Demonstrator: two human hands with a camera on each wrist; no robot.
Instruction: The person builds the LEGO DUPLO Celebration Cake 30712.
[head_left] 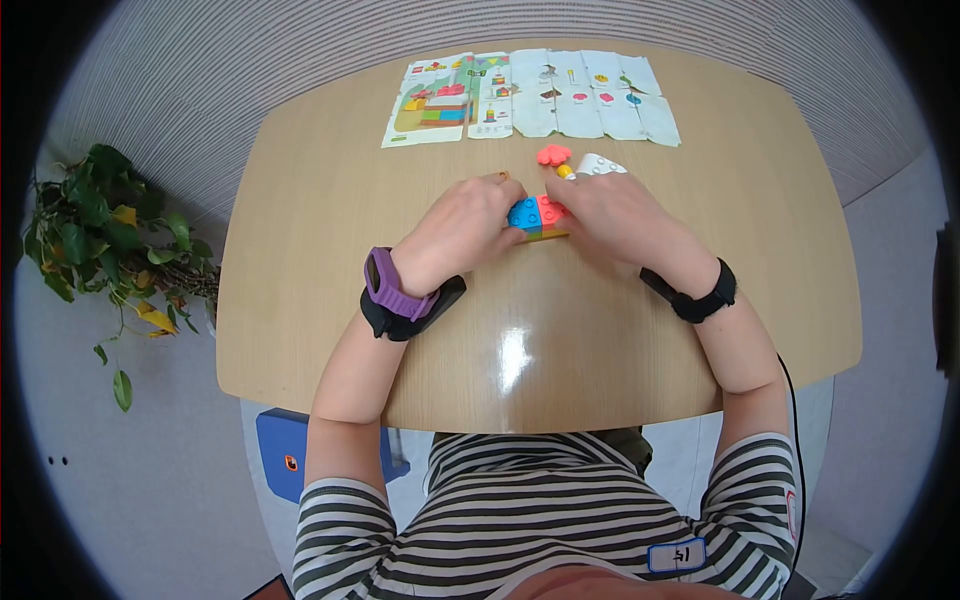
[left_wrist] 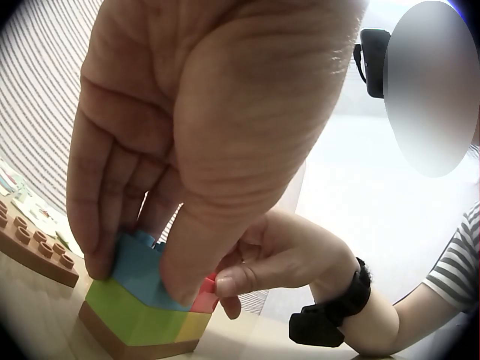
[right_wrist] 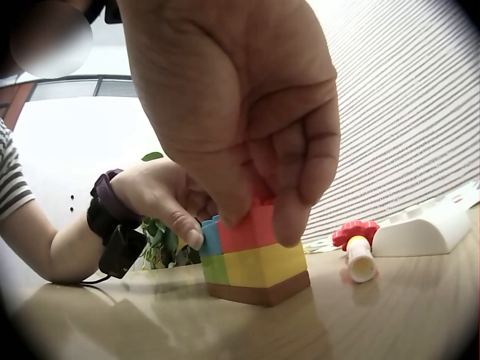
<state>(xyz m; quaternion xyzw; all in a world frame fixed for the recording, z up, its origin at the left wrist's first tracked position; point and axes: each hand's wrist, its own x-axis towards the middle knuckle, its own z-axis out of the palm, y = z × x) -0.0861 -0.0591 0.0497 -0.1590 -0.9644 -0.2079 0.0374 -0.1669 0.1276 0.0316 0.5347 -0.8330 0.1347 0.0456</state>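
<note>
A small stack of toy building bricks stands on the table between the two hands. At its bottom is a brown plate (right_wrist: pixel 259 293); above it sit a green brick (right_wrist: pixel 214 268) and a yellow brick (right_wrist: pixel 266 266). Side by side on top are a blue brick (head_left: pixel 524 214) and a red brick (right_wrist: pixel 247 231). The left hand (head_left: pixel 455 220) grips the blue brick, thumb on the near side, fingers on the far side. With thumb and fingers, the right hand (head_left: pixel 625 220) pinches the red brick from above; its fingertips cover part of the studs.
Just beyond the right hand lie a red flower-shaped piece (head_left: pixel 554 154), a white tube with a yellow part (right_wrist: pixel 361 262) and a white curved brick (right_wrist: pixel 420 231). Another brown studded plate (left_wrist: pixel 37 251) shows past the left hand. Unfolded instruction sheets (head_left: pixel 545 95) cover the table's far side.
</note>
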